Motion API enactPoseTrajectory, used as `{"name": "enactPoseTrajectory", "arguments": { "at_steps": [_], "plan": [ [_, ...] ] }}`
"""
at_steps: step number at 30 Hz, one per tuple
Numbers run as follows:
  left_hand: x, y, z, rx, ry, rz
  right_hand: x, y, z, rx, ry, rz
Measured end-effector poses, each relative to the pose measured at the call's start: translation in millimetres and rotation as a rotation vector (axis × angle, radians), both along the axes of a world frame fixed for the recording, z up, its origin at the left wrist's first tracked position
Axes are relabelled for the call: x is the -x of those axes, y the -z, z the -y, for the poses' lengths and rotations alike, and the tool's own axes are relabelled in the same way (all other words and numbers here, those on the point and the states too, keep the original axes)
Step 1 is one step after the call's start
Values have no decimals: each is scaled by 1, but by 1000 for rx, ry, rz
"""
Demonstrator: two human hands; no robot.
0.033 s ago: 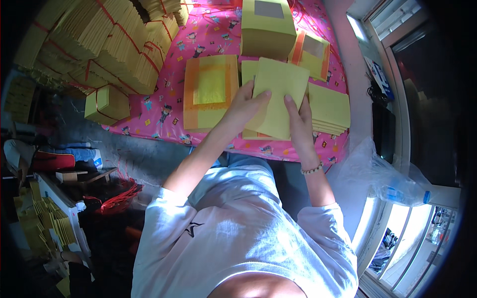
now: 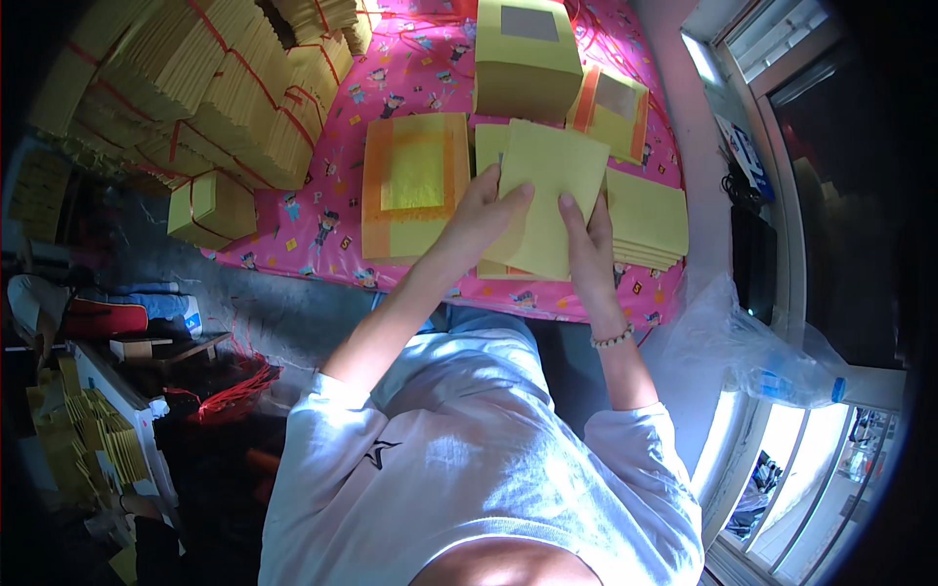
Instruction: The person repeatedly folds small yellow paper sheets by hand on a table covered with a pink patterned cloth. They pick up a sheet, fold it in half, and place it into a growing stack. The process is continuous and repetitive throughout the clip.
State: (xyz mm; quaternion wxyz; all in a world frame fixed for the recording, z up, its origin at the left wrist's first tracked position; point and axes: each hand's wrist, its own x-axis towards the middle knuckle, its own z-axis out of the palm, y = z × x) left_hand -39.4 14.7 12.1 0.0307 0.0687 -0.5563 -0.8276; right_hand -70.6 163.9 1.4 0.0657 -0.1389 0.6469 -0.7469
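Between my two hands I hold a flat yellow paper piece (image 2: 550,223), tilted slightly over the table. My left hand (image 2: 491,207) grips its left edge, thumb on top and fingers underneath. My right hand (image 2: 589,244) pinches the lower right edge, also thumb on top. Partly hidden beneath it lies more yellow paper (image 2: 491,142). To the left is a yellow stack with an orange-bordered, shiny yellow panel (image 2: 414,168). Fanned at the right are several plain yellow pieces (image 2: 647,210).
Farther back stand a tall yellow stack (image 2: 528,83) and an orange-striped yellow piece (image 2: 608,112) on the pink patterned tablecloth (image 2: 337,181). Red-tied bundles (image 2: 230,98) rise at the left. A window (image 2: 831,186) and clear plastic bag (image 2: 757,352) are at right. Another person (image 2: 44,303) is at far left.
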Motion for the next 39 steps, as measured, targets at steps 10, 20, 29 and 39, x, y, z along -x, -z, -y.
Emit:
{"name": "enactPoseTrajectory", "arguments": {
  "at_steps": [10, 20, 29, 39],
  "plan": [
    [-24, 10, -5, 183, -148, -325, -6, -7, -4, -41, -94, -191],
    [-40, 18, -7, 467, -312, -346, -12, 8, 1, -54, -106, -217],
    [-56, 3, -1, 511, -374, -318, -27, -3, 19, -9, -74, -212],
    [-67, -3, -3, 434, -402, -299, -39, -12, 23, 1, -45, -152]
  ]
}}
